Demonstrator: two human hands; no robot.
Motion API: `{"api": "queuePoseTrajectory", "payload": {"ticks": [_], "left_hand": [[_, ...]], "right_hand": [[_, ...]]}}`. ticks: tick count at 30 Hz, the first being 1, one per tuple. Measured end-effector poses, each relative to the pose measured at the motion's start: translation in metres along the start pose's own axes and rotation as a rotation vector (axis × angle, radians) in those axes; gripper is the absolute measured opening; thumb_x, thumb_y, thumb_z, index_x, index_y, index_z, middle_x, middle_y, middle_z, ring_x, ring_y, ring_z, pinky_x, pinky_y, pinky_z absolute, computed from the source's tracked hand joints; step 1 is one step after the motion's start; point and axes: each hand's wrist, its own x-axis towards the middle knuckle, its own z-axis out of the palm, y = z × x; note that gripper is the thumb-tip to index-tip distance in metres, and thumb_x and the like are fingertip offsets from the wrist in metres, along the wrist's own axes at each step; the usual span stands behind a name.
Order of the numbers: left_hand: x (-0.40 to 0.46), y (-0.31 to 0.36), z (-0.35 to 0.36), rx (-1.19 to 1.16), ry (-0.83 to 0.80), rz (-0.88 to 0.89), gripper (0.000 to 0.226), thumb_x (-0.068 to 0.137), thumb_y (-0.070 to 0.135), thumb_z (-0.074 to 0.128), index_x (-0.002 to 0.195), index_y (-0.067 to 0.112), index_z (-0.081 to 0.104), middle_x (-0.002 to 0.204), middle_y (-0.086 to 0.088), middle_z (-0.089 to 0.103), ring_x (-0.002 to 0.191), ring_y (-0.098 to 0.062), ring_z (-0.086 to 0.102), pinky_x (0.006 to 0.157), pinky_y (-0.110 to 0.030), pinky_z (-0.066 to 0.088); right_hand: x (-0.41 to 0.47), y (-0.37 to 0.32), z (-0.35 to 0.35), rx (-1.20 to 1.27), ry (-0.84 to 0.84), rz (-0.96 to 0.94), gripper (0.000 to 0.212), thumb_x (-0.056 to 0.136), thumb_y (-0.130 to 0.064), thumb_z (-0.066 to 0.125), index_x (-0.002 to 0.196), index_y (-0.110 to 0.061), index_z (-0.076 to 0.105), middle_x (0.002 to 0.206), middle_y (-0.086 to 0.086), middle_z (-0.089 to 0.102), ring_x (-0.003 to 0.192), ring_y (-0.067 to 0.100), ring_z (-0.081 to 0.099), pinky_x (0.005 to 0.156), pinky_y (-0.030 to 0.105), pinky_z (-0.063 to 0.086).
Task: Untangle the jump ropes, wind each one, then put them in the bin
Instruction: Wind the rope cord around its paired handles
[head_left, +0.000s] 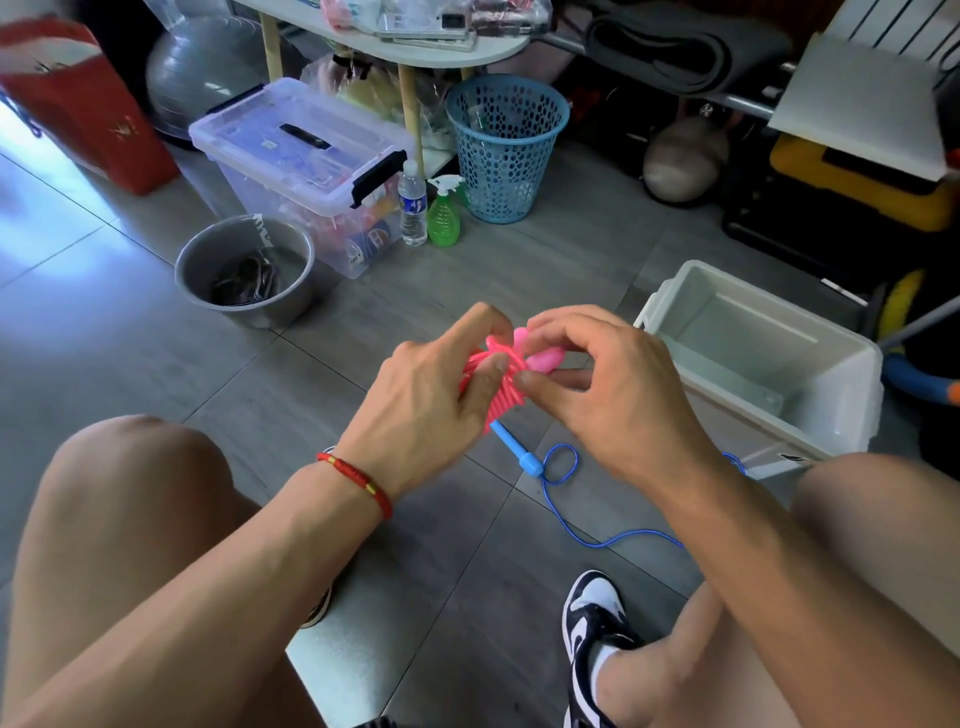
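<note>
Pink jump rope (498, 387): wound in tight coils, held above the floor, left of the white bin (769, 358). Left hand (436, 395): fingers curled round the coils. Right hand (597, 374): pinches the pink handle (543, 358) at the bundle's top. Blue jump rope (561, 483): lies loose on the floor, in front of the bin, beneath both hands.

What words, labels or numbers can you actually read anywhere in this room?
None can be read for sure.
Water bottle: blue label, print too small.
Metal bucket: white lettering on the inner rim, cut off and illegible.
Red bag: gold mark, blurred.
Clear storage box: packaging inside, too blurred.
</note>
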Motion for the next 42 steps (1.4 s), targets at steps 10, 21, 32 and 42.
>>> {"api": "queuePoseTrajectory", "payload": {"ticks": [10, 21, 32, 42], "left_hand": [[-0.003, 0.01, 0.005, 0.13, 0.032, 0.087, 0.009, 0.102, 0.03, 0.053, 0.108, 0.027, 0.058, 0.056, 0.011, 0.042, 0.058, -0.02, 0.044, 0.056, -0.04, 0.049], [-0.001, 0.009, 0.01, 0.184, 0.049, 0.108, 0.008, 0.105, 0.034, 0.048, 0.109, 0.034, 0.055, 0.072, 0.021, 0.053, 0.067, -0.017, 0.057, 0.053, -0.031, 0.043], [-0.004, 0.004, 0.009, 0.03, -0.036, 0.094, 0.013, 0.104, 0.035, 0.05, 0.116, 0.03, 0.052, 0.088, 0.012, 0.06, 0.075, -0.018, 0.054, 0.066, -0.041, 0.05], [0.0, -0.008, 0.012, 0.109, -0.027, -0.04, 0.054, 0.101, 0.058, 0.031, 0.14, 0.022, 0.041, 0.097, -0.002, 0.067, 0.088, -0.034, 0.061, 0.079, -0.045, 0.047]], "right_hand": [[-0.001, -0.003, -0.001, -0.26, -0.017, 0.072, 0.012, 0.087, -0.025, 0.074, 0.098, -0.018, 0.072, 0.126, -0.011, 0.053, 0.088, -0.006, 0.058, 0.094, 0.029, 0.052], [0.006, 0.005, -0.001, -0.243, 0.003, 0.037, 0.011, 0.092, -0.022, 0.07, 0.085, -0.017, 0.077, 0.136, -0.006, 0.059, 0.106, 0.007, 0.064, 0.094, 0.021, 0.046], [0.013, 0.01, -0.012, -0.194, -0.256, 0.055, 0.016, 0.092, -0.027, 0.065, 0.077, -0.026, 0.059, 0.113, -0.013, 0.054, 0.084, -0.007, 0.055, 0.072, 0.007, 0.038], [0.012, 0.006, -0.021, -0.325, -0.032, 0.042, 0.015, 0.091, -0.024, 0.062, 0.081, -0.012, 0.061, 0.104, 0.002, 0.059, 0.083, 0.017, 0.06, 0.076, 0.031, 0.047]]}}
